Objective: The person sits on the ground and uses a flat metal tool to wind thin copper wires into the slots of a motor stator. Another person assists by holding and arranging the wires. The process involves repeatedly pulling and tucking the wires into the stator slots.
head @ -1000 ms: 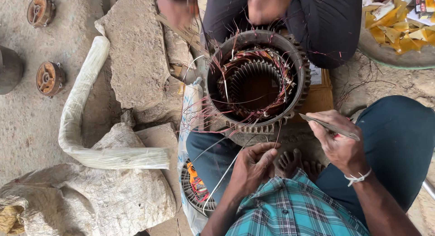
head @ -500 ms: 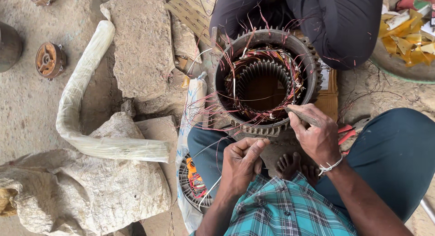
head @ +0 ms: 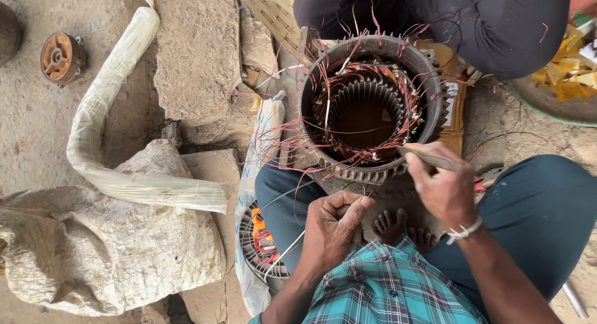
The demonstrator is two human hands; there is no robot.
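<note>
A round grey motor stator (head: 429, 75) stands upright between my knees, its copper windings (head: 398, 122) and loose red and white wire ends sticking out all round. My right hand (head: 443, 186) rests at the stator's near rim, fingers closed on a thin flat stick (head: 429, 156) that points left over the windings. My left hand (head: 334, 227) is below the rim, fist closed on thin white wires (head: 292, 244) that run down to the left.
Another person in dark clothes (head: 497, 25) sits across the stator. A white wrapped bundle (head: 118, 143) curves over stone slabs (head: 198, 56) at left. A rusty round part (head: 60, 56) lies far left. A tray of yellow scraps (head: 569, 81) is at right.
My right hand came from the right side onto the stator's rim and now holds the stick over the windings. My left hand stays closed on the white wires. The view shifted slightly.
</note>
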